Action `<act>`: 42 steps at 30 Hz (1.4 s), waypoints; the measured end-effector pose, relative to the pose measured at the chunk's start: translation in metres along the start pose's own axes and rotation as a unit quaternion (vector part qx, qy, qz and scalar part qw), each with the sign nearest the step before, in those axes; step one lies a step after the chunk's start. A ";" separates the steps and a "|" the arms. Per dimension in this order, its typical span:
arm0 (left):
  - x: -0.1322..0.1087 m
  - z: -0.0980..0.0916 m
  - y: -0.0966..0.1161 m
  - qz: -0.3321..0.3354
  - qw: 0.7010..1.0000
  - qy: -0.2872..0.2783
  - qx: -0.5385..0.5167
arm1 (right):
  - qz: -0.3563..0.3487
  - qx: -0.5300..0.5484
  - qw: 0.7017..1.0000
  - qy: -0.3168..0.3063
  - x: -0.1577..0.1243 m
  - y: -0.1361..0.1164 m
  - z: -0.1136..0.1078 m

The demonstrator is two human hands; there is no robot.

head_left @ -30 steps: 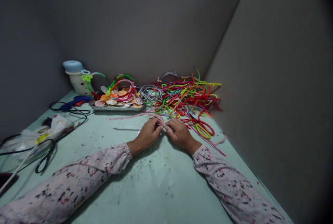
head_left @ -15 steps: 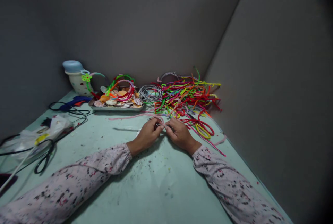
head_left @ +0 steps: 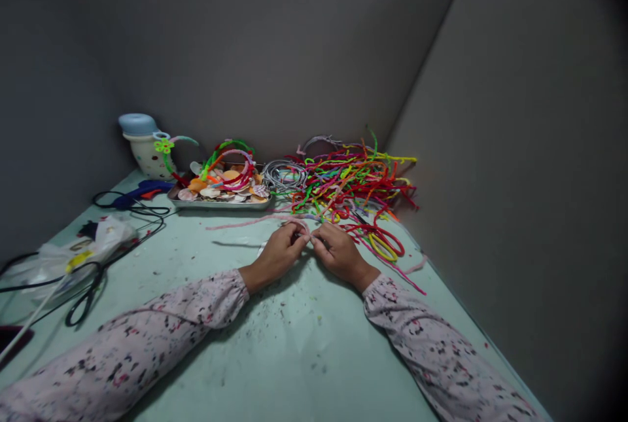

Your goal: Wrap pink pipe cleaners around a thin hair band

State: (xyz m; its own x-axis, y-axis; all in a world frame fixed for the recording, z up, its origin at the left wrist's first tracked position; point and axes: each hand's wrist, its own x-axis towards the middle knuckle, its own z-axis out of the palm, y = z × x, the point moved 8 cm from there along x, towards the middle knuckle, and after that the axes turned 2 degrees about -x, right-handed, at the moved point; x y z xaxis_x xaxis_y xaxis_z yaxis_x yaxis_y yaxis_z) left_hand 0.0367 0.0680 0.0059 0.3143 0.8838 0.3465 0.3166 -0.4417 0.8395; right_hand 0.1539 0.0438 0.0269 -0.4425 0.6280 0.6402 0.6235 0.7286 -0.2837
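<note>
My left hand [head_left: 283, 245] and my right hand [head_left: 338, 248] meet over the middle of the table, thumbs and fingertips pinched close together. Between them is a pale pink pipe cleaner [head_left: 240, 222], whose loose end trails off to the left. Both hands are closed on it near the fingertips. A thin grey wire-like strand [head_left: 235, 244] sticks out to the left beyond my left hand; where its other end goes is hidden. Just right of my right hand lie red pipe cleaners [head_left: 392, 239] and a yellow pipe cleaner loop [head_left: 380, 248].
Behind stands a metal tray [head_left: 220, 205] of seashells [head_left: 210, 192] with pipe-cleaner hoops [head_left: 235, 154] on top. Beside it are a grey wire coil [head_left: 284, 175] and a heap of colourful pipe cleaners [head_left: 348, 176]. At left are a bottle [head_left: 147, 154], black cable [head_left: 103, 271] and plastic bag [head_left: 110, 235].
Almost nothing differs. The trailing end of the pink pipe cleaner has shifted slightly; both hands stay in place, pinching.
</note>
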 end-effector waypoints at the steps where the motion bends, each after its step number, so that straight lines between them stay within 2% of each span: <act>1: 0.000 0.000 0.000 0.000 1.000 0.001 0.001 | -0.001 0.001 1.000 -0.001 0.000 0.000 0.000; 18: 0.000 0.000 0.002 -0.013 1.000 -0.011 0.005 | -0.007 0.004 1.000 -0.012 0.000 -0.002 0.002; 26: -0.002 -0.002 0.006 0.015 1.000 0.015 -0.017 | 0.010 0.005 1.000 0.003 -0.001 0.003 0.000; 33: -0.002 -0.003 0.017 0.062 0.998 0.015 0.001 | 0.018 0.010 1.000 0.002 0.000 0.004 0.000; 42: -0.001 -0.004 0.014 0.068 0.997 0.023 -0.002 | 0.023 0.013 1.000 0.012 0.000 0.005 -0.001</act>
State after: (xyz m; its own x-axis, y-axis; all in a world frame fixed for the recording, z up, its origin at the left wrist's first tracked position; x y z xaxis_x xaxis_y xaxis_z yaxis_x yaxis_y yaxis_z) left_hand 0.0370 0.0617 0.0187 0.3117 0.8226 0.4756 0.2698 -0.5566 0.7858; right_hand 0.1578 0.0466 0.0263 -0.3985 0.6538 0.6433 0.6252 0.7068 -0.3310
